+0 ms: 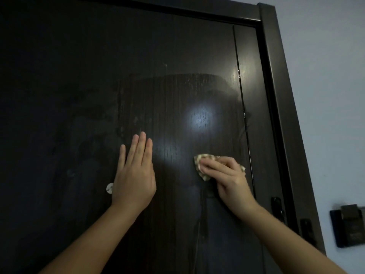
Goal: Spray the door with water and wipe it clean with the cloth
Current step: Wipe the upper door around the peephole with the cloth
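Head view: the right hand (223,175) presses a bunched cloth (199,163) flat against the dark door (79,76), right of centre. The left hand (134,175) lies open and empty on the door, just left. Damp, streaked surface stretches above and left of the cloth.

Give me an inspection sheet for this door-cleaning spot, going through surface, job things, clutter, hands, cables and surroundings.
Surface: dark door, streaky, with a wiped patch above the hands and a glare spot.
Job's things: cloth bunched against the door; no spray bottle in view.
Clutter: small white round fitting on the door beside the left hand.
Hands: left hand flat on the door, fingers together; right hand pressing the cloth.
Cables: nothing seen.
Surroundings: door frame, pale wall, dark wall-mounted box at right.
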Tool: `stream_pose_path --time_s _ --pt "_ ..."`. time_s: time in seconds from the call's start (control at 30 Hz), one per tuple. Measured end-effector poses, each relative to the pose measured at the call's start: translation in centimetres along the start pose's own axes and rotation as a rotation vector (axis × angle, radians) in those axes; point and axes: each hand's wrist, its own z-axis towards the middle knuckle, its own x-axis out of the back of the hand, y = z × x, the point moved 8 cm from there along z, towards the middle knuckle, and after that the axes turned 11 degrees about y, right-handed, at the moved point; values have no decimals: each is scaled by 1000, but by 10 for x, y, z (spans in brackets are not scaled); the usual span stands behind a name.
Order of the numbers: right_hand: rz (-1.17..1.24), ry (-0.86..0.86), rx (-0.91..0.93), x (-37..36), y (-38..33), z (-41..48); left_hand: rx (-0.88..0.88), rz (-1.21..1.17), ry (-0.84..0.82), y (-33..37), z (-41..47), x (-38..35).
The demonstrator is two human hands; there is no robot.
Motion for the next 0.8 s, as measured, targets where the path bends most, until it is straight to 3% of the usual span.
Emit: stream_pose_path --time_s 0.07,0.3,0.6,0.8 --pt "-20 -27 63 14 16 8 1 -1 7 0 0 0" --pt "-188 145 -354 25 96 82 1 -4 9 -1 -1 -2" --pt "-191 75 -316 58 27 -63 -9 -30 -25 2 -3 5" --pt "-99 66 -410 32 14 -28 -85 44 -115 7 -39 12"
